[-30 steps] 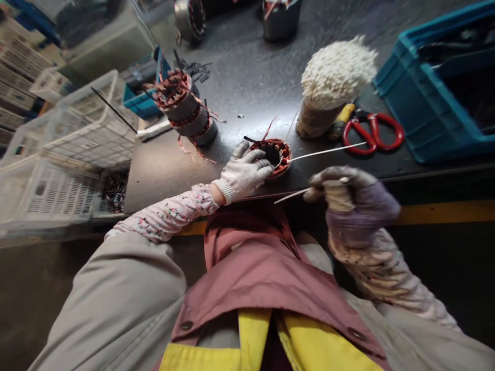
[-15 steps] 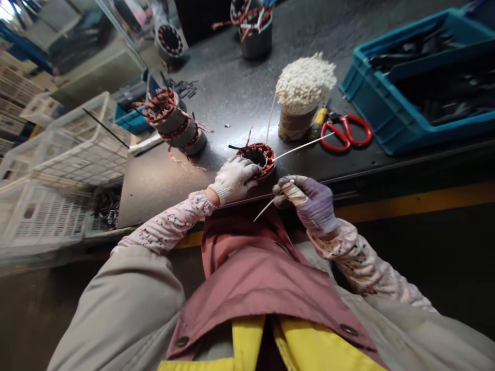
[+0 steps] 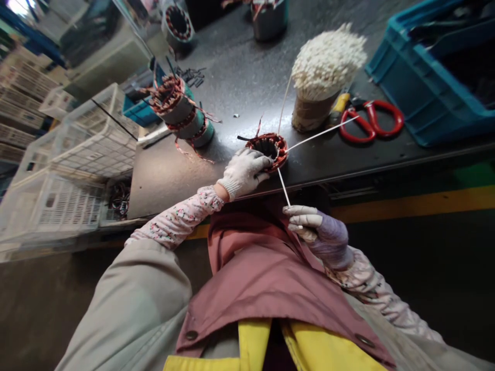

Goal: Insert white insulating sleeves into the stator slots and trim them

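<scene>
A motor stator [image 3: 283, 149] with copper windings lies near the bench's front edge. My left hand [image 3: 245, 170], in a white knit glove, is closed on its near left rim, with fingertips at the bore. Below and right of it, my right hand [image 3: 319, 229], gloved with purple on the back, pinches a white cord [image 3: 283, 186] that runs straight up to the stator's near side. Two more white cord lengths stick out from the stator, one toward the red-handled scissors [image 3: 358, 129], one up toward the bundle of white cords [image 3: 327, 64].
Left on the bench [image 3: 170, 180] stands a stack of wound stators [image 3: 181, 111], beside a small blue bin [image 3: 141, 111]. White plastic crates [image 3: 73, 201] stand further left. More stators [image 3: 270, 20] sit at the back. A large blue bin [image 3: 406, 87] occupies the right.
My right hand has moved down and slightly right, away from the stator; the cord it holds now stretches up to the stator. My left hand stays on the rim. The whole view has shifted.
</scene>
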